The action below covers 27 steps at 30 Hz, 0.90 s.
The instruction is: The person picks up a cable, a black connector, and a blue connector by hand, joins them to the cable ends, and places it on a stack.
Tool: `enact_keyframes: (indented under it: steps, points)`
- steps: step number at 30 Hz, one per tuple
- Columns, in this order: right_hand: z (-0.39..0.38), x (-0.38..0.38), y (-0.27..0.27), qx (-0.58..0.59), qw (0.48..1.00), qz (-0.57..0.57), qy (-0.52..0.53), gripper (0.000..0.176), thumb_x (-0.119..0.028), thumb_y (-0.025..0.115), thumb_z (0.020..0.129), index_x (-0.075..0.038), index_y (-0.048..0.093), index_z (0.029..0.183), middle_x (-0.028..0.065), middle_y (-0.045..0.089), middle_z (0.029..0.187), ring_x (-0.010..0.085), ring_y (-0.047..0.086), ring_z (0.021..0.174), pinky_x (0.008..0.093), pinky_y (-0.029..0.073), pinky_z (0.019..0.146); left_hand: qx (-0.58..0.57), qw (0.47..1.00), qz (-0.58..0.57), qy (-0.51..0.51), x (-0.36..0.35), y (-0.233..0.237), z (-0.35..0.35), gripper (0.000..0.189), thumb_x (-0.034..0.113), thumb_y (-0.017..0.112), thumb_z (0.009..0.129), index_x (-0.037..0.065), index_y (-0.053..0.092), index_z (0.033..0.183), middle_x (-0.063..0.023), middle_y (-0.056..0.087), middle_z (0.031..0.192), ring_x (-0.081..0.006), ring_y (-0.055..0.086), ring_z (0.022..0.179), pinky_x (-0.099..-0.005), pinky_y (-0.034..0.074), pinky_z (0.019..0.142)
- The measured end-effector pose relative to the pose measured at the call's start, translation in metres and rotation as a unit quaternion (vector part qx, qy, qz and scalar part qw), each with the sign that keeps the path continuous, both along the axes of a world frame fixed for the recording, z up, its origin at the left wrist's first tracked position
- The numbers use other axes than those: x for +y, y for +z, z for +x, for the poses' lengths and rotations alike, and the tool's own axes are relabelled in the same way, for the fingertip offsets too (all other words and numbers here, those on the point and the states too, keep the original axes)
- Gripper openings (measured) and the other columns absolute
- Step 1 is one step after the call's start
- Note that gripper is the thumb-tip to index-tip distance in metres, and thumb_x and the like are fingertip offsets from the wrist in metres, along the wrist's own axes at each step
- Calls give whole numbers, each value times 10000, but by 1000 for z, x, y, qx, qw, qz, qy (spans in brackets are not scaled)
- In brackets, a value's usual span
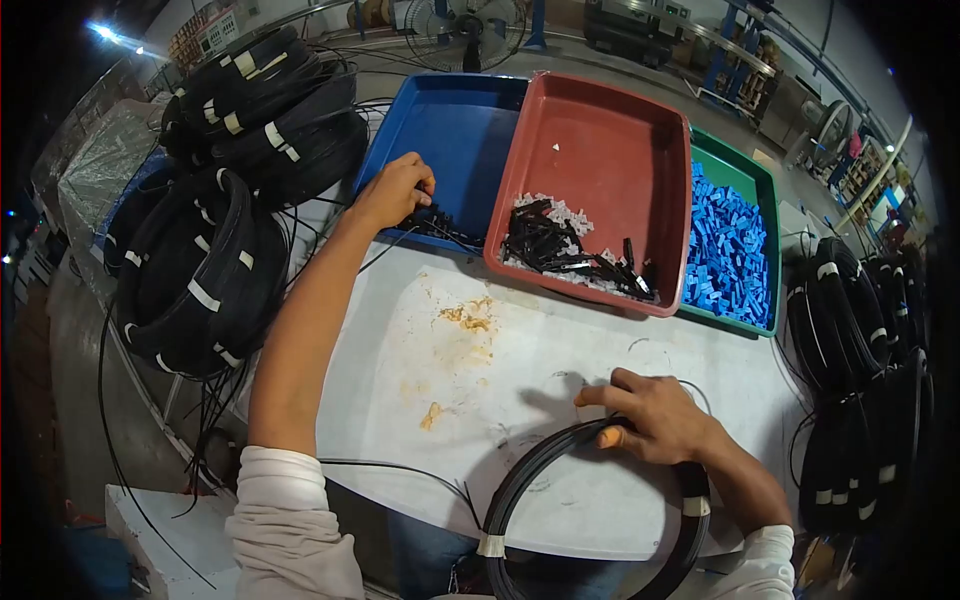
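Observation:
My left hand (pixel 400 192) is over the near left part of the blue tray (pixel 455 125), beside small black pieces (pixel 436 222). Its fingers are curled together, and what they hold, if anything, is too small to tell. My right hand (pixel 655 415) hovers at the top of a coil of black cable (pixel 535 462), thumb and index finger apart. The coil is wrapped with white tape and lies at the table's near edge. Thin cable ends stick out on its left side.
A red tray (pixel 600 140) holds black and whitish pieces; a green tray (pixel 768 240) holds blue pieces (pixel 725 245). Taped black coils (pixel 200 270) are stacked at the left, and more coils (pixel 850 320) lie at the right. The white table (pixel 400 350) has brownish stains.

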State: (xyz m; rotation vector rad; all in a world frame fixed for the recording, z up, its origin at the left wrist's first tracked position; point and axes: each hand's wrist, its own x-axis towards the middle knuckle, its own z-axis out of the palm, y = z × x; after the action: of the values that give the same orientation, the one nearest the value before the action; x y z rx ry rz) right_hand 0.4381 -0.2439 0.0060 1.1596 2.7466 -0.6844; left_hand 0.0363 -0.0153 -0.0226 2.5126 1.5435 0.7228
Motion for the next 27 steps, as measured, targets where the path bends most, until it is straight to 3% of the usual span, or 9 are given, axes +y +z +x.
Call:
enact_keyframes:
  steps: [2,8,12,13,17,22,24,25,27]
  points:
    - [-4,9,3,74,997,3,13,381,-411,613,934,-213,560,1255,123,595,942,369,640,795,474,515,709,-164,986,-4,4,-2,1,6,77,-69,648,856,-19,646,914,-111,611,889,-218,648,790,-352,521,732]
    - [-22,59,11,303,951,44,-31,182,-46,567,954,-18,475,1108,229,654,1014,443,637,943,478,494,787,-137,990,6,16,-16,19,9,98,-16,608,903,0,668,979,-105,647,883,-170,616,746,-304,502,699]
    - [-32,78,15,389,918,57,-44,318,126,545,894,2,487,1181,160,606,1047,278,649,863,378,515,757,139,982,124,-12,-18,10,-8,143,6,686,844,68,736,962,-99,686,954,-298,636,907,-401,500,842]
    - [-35,74,29,394,912,-32,-106,396,175,525,874,-9,506,1225,114,588,1088,173,605,915,315,512,734,139,983,122,-13,-20,12,-5,143,6,686,844,68,736,962,-99,686,954,-298,636,907,-401,500,842]
    - [-50,89,43,536,828,-94,-138,347,107,579,904,-40,533,1215,66,598,1020,116,573,824,282,491,683,82,995,32,-42,-13,12,0,220,23,775,750,67,750,964,-113,708,1020,-319,631,973,-422,487,888]
    - [-62,107,39,554,818,-70,-133,230,31,614,913,-45,553,1122,59,642,847,160,660,764,301,508,686,96,995,-9,-27,-10,16,5,228,26,778,741,43,734,965,-105,715,996,-320,624,995,-408,483,885]
    - [-58,101,31,345,929,126,-47,232,43,629,874,-34,577,1086,128,677,834,267,690,754,364,519,697,141,989,-42,-32,-11,19,7,223,14,770,745,32,718,961,-128,712,955,-330,625,963,-415,484,870]
    - [-59,97,24,310,942,124,-43,232,75,612,842,-29,593,1049,181,690,852,355,688,815,418,518,731,140,989,-42,-31,-13,20,7,223,14,770,745,32,718,961,-128,712,955,-330,625,963,-415,484,870]
    - [-55,92,6,267,956,109,-45,273,155,549,791,-5,600,1006,154,672,857,333,670,811,399,522,744,124,990,-54,-33,-13,21,7,191,-6,747,760,22,702,944,-98,684,844,-248,629,921,-364,490,842]
